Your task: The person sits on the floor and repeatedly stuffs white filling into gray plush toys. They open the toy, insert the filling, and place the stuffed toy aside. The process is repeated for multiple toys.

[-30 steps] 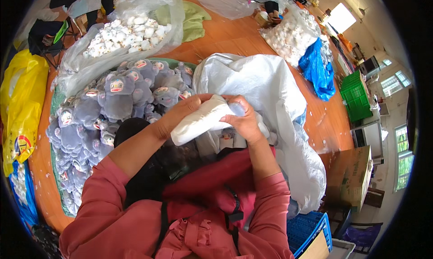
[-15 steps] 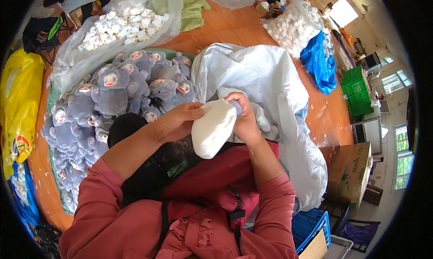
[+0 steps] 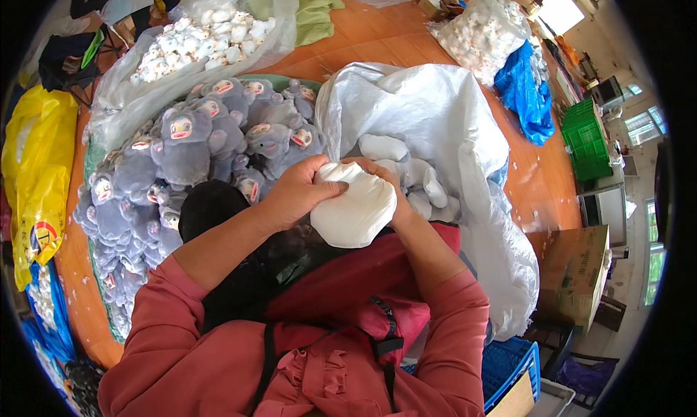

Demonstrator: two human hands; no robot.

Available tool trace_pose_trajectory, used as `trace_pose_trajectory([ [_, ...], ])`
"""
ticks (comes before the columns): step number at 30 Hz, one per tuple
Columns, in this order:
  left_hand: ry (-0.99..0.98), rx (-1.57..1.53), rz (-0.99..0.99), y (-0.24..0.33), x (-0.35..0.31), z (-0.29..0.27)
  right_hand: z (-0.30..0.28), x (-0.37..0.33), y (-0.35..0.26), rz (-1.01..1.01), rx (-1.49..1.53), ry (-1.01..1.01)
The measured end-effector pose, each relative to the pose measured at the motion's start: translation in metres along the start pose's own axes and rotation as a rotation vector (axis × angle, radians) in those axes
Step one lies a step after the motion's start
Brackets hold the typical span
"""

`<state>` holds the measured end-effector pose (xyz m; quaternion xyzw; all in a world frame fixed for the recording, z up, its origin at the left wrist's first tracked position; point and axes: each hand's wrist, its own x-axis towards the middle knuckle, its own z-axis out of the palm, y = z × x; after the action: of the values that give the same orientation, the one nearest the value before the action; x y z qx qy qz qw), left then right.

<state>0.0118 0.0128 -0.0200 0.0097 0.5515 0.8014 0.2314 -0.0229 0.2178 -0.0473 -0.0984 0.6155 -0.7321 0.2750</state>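
Above my lap I hold a white stuffed pouch (image 3: 353,212), rounded and soft-looking, with both hands. My left hand (image 3: 296,193) grips its upper left side, the thumb pressed flat on top. My right hand (image 3: 399,208) is wrapped round the upper right side; most of its fingertips are hidden behind the pouch. Just beyond my right hand, similar white stuffed pieces (image 3: 383,148) lie inside an open white woven sack (image 3: 428,101). To the left is a heap of grey plush toys (image 3: 181,155) with printed faces.
Clear plastic bags of white pieces (image 3: 207,43) stand at the far left and far right (image 3: 483,35). A yellow bag (image 3: 36,163) is at the left edge. On the right are a blue bag (image 3: 524,97), green crates (image 3: 583,137), a cardboard box (image 3: 573,272) and a blue crate (image 3: 512,373).
The pouch has turned from upright and narrow to lying broader and flatter in my hands. My right fingers have shifted behind it, and a greyish patch by them is now out of sight.
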Motion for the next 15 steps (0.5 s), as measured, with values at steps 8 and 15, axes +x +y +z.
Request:
trace_pose_trajectory([
  [8, 0.051, 0.101, 0.105, 0.016, -0.002, -0.022, 0.021, -0.004, -0.014, -0.076, -0.245, -0.099],
  [15, 0.121, 0.444, 0.295, 0.020, -0.001, -0.028, 0.024, -0.015, -0.028, -0.018, -0.006, -0.254],
])
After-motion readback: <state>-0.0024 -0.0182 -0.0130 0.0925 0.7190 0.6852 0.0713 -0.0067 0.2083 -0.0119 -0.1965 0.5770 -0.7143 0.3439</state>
